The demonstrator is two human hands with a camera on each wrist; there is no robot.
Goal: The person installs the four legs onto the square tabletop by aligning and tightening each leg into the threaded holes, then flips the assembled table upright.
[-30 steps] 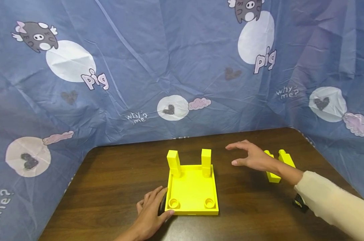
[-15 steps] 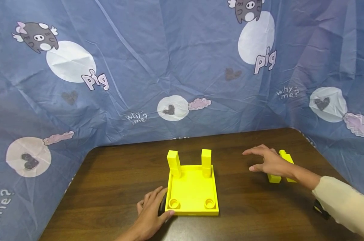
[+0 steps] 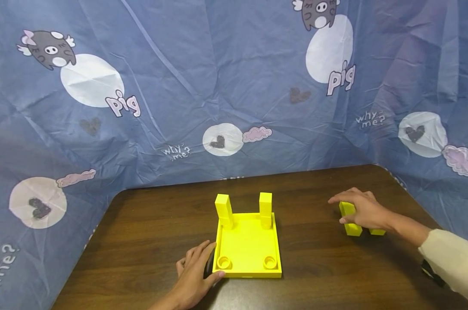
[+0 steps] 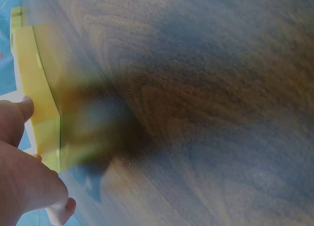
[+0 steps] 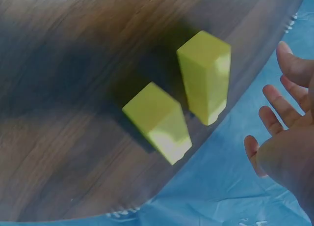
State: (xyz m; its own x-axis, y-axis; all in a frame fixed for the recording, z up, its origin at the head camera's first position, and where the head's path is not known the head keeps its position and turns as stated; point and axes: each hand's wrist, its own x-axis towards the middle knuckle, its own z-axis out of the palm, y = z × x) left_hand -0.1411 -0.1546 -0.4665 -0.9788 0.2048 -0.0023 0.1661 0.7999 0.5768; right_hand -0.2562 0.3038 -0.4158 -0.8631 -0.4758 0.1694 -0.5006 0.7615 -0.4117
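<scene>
A square yellow tray-like base [image 3: 249, 245] lies on the table. Two yellow square posts [image 3: 223, 209] stand upright in its far corners, and round sockets [image 3: 224, 262] show in its near corners. My left hand [image 3: 191, 275] holds the base's near left corner, thumb at the front edge and fingers along the left side. In the left wrist view, its thumb lies on the yellow rim [image 4: 37, 88]. My right hand [image 3: 367, 210] reaches over two loose yellow posts [image 5: 208, 78], fingers spread above the left post [image 3: 353, 229]. That hand partly hides both posts in the head view.
The brown wooden table [image 3: 148, 232] has rounded far corners. A blue printed cloth [image 3: 172, 86] hangs behind and along both sides. A black strap [image 3: 432, 273] shows under the right sleeve [image 3: 451, 258].
My right hand has moved right, from beside the base to over the loose posts. My left hand and the base have stayed in place.
</scene>
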